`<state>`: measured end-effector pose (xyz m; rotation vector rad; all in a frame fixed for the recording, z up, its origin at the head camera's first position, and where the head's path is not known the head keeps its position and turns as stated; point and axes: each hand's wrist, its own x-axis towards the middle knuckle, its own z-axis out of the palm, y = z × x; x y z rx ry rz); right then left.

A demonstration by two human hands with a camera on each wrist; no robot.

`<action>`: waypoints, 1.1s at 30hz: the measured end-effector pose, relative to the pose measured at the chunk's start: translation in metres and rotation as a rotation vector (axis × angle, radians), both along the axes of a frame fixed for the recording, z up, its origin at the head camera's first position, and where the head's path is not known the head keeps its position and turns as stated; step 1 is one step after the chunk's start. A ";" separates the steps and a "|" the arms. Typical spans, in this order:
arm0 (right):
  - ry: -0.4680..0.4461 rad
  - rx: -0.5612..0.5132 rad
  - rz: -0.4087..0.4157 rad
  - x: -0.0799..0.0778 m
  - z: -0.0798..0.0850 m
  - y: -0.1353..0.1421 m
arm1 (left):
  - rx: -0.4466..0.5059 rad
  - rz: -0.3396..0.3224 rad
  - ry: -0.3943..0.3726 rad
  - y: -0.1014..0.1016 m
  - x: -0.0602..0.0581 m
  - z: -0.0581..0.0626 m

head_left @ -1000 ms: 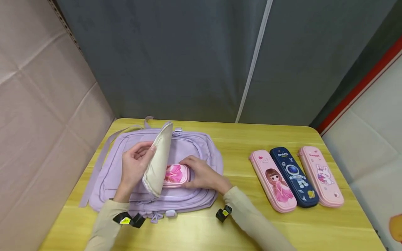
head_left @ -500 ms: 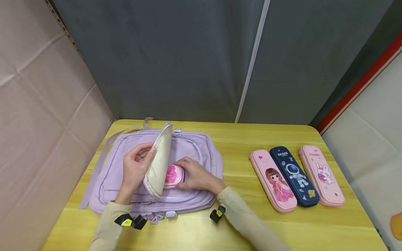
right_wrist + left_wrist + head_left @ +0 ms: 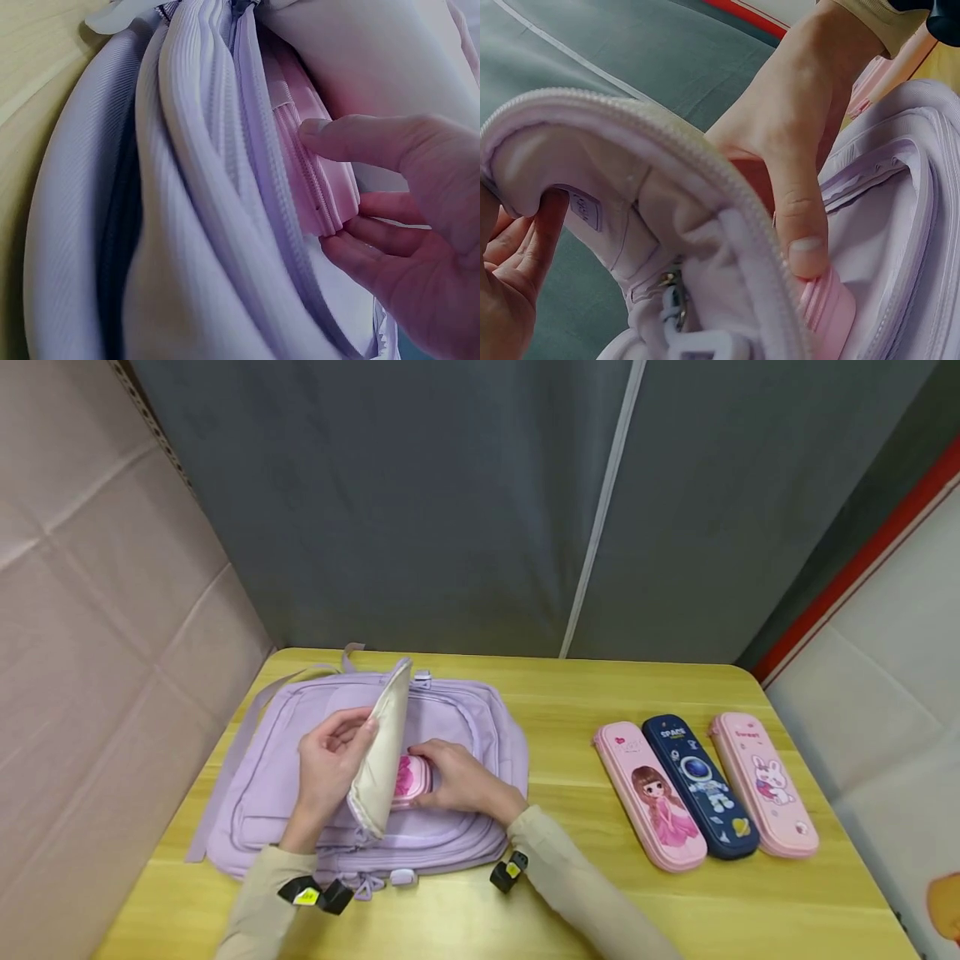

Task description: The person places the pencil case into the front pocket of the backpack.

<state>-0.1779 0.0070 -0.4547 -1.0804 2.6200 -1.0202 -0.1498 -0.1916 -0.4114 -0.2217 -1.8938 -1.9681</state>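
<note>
A lilac backpack (image 3: 315,793) lies flat on the table, its front pocket unzipped. My left hand (image 3: 330,760) pinches the edge of the pocket's flap (image 3: 382,760) and holds it raised, the cream lining turned to the right. Under that flap a pink pencil case (image 3: 409,781) sits partly in the pocket; only its end sticks out. My right hand (image 3: 461,783) grips this end, thumb on the near side and fingers on the far side. In the right wrist view the zipped side of the pencil case (image 3: 307,165) shows beneath the thumb. Its other end is hidden by the flap.
To the right on the wooden table (image 3: 555,893) lie three more pencil cases: a pink one with a doll (image 3: 651,797), a dark blue space one (image 3: 701,787) and a pink one with a rabbit (image 3: 765,785). A grey curtain (image 3: 420,510) hangs behind.
My right hand has moved left, sliding the pink pencil case deeper under the flap, so less of it shows. My left hand still holds the flap up, nearly unmoved.
</note>
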 end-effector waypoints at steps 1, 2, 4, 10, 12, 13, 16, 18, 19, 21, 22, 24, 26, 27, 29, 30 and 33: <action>0.002 0.000 -0.002 0.000 -0.001 0.001 | -0.001 0.000 -0.002 0.000 0.000 0.000; 0.003 -0.004 -0.003 0.001 -0.001 0.002 | 0.002 0.002 -0.002 0.001 0.000 0.000; 0.005 -0.013 -0.006 0.003 -0.001 0.006 | 0.021 0.010 0.004 0.000 0.001 0.001; -0.028 -0.088 -0.047 0.012 0.004 0.029 | 0.077 0.051 0.011 -0.013 0.001 0.004; -0.051 -0.126 -0.059 0.014 0.006 0.037 | 0.079 0.067 -0.003 -0.019 0.001 0.004; -0.067 -0.142 -0.066 0.015 0.007 0.040 | 0.075 0.076 -0.012 -0.022 0.001 0.004; -0.080 -0.169 -0.086 0.018 0.010 0.049 | 0.061 0.095 -0.036 -0.027 0.000 0.003; -0.064 -0.179 -0.101 0.018 0.012 0.054 | 0.049 0.099 -0.045 -0.028 -0.001 0.002; -0.056 -0.182 -0.109 0.019 0.013 0.057 | 0.043 0.099 -0.048 -0.028 -0.001 0.001; -0.042 -0.191 -0.127 0.020 0.015 0.063 | 0.033 0.101 -0.053 -0.029 -0.003 0.000; -0.037 -0.194 -0.135 0.021 0.016 0.066 | 0.031 0.101 -0.059 -0.030 -0.003 0.000; -0.030 -0.198 -0.154 0.023 0.017 0.074 | 0.022 0.103 -0.070 -0.031 -0.005 0.000; -0.028 -0.201 -0.175 0.025 0.018 0.082 | 0.019 0.102 -0.083 -0.033 -0.006 0.000; -0.019 -0.202 -0.185 0.026 0.018 0.086 | 0.020 0.099 -0.090 -0.033 -0.006 0.000; -0.003 -0.202 -0.215 0.028 0.017 0.095 | 0.020 0.097 -0.102 -0.034 -0.006 -0.001; 0.005 -0.202 -0.231 0.029 0.017 0.099 | 0.019 0.097 -0.106 -0.034 -0.006 -0.001; 0.040 -0.182 -0.290 0.032 0.015 0.113 | 0.019 0.099 -0.118 -0.033 -0.006 -0.002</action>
